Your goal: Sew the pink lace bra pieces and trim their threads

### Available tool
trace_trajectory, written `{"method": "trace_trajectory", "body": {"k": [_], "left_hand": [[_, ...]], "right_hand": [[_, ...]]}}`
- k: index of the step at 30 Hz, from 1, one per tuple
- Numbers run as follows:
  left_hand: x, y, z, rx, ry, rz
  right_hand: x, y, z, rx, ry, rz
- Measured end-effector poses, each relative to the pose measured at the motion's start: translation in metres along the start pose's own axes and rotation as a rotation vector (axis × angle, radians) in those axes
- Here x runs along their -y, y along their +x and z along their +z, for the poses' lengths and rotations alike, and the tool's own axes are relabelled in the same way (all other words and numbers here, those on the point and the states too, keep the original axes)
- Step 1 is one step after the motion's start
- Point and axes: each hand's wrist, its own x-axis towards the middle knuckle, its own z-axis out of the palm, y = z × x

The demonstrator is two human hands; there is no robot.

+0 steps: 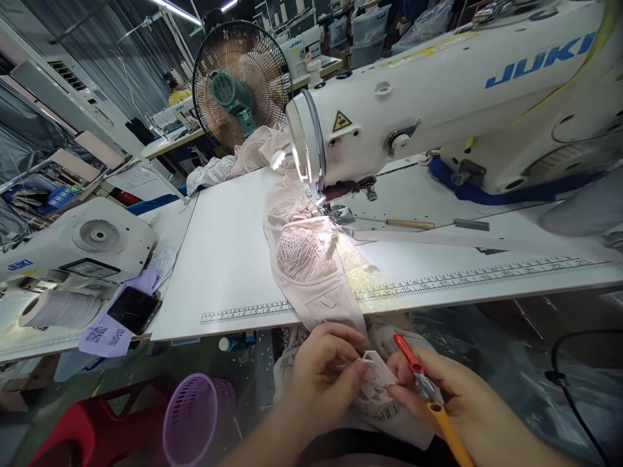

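Above my lap, my left hand [328, 366] pinches the edge of a pale pink lace bra piece [377, 395] between thumb and fingers. My right hand [438, 383] is closed around a small tool [445, 431] with a red end, a metal middle and an orange handle; its kind is not clear. The fingertips of that hand also touch the lace piece. Further up, a pale pink bra [309, 259] with lace cups lies on the table under the needle area of a white sewing machine [389, 117], its lower end hanging over the front edge towards my hands.
A printed ruler [438, 282] runs along the table's front edge. A wooden-handled tool [411, 224] lies by the machine base. To the left are a second sewing machine [97, 237], a phone [134, 309], a purple basket [191, 418] and a red stool [97, 421]. A fan [241, 84] stands behind.
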Motion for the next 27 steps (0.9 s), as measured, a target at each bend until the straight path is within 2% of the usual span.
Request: {"method": "trace_trajectory", "body": {"k": [3, 7, 16, 22, 27], "left_hand": [[-0.009, -0.002, -0.002, 0.022, 0.111, 0.010], [-0.013, -0.004, -0.003, 0.056, 0.267, 0.102], [-0.002, -0.002, 0.003, -0.034, 0.064, -0.044], [-0.005, -0.003, 0.003, -0.045, 0.070, -0.032], [-0.003, -0.006, 0.003, -0.067, 0.054, 0.008]], "right_hand": [[-0.003, -0.001, 0.000, 0.016, 0.010, -0.011], [-0.006, -0.002, 0.000, 0.028, -0.013, -0.040], [-0.014, -0.006, -0.001, 0.069, -0.061, -0.066], [-0.003, 0.004, 0.003, 0.010, 0.052, -0.121], [0.004, 0.008, 0.006, 0.002, 0.039, -0.149]]}}
